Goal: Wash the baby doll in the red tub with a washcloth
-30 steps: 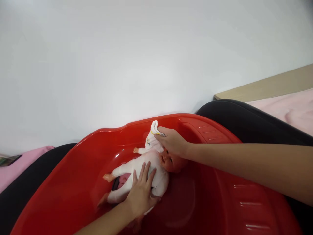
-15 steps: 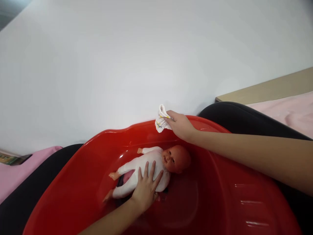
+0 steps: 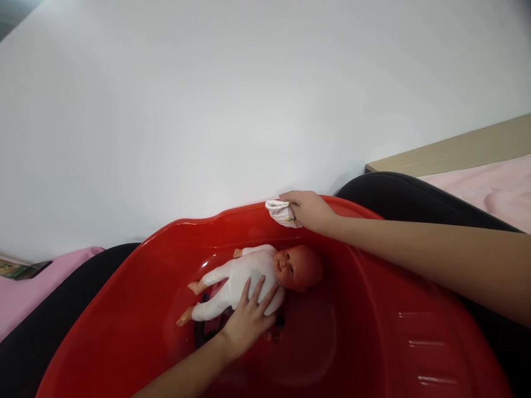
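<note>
Red plastic tub point(image 3: 124, 287) | white-suited vinyl baby doll point(image 3: 244, 276) lies on its back mid-tub, suit on | bare left hand point(image 3: 248, 323): fingers spread flat on doll's belly | bare right hand point(image 3: 309, 213): fingers pinch folded white washcloth point(image 3: 282, 213) above tub's far rim

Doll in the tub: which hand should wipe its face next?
Probably the right hand: it holds the white washcloth, while the left hand lies spread on the doll's body.
</note>
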### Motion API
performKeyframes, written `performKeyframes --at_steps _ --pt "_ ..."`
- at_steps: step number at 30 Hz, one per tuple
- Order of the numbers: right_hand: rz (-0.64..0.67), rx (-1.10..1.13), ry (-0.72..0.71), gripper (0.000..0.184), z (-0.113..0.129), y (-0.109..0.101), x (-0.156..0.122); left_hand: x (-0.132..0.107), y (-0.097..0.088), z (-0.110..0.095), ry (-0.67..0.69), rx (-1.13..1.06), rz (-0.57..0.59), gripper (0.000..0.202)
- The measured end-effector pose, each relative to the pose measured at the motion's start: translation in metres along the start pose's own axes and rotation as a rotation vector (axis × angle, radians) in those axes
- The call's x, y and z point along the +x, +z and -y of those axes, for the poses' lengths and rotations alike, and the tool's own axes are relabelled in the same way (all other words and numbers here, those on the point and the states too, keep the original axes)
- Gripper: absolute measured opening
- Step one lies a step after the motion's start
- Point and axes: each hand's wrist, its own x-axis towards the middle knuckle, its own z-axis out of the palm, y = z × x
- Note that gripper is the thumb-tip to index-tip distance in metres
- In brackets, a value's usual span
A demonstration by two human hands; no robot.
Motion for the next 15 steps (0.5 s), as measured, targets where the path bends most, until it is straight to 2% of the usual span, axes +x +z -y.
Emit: performKeyframes --at_steps 3,8,12,15 --pt "0.053 -0.098 -0.192 0.036 0.001 0.002 -0.003 -0.002 0.002 0.011 -0.021 0.005 -0.013 0.029" --pt "0.104 -0.370 -0.678 0.042 0.009 0.001 -0.008 -0.008 0.009 0.030 -0.103 0.089 -0.102 0.051" --pt "0.068 -0.528 -0.884 0.030 0.020 -0.004 -0.015 -0.008 0.007 0.040 -0.215 0.107 -0.156 0.060" --pt "0.095 -0.594 -1.144 0.018 0.047 -0.004 -0.026 -0.006 -0.001 0.048 -0.336 0.081 -0.162 0.056"
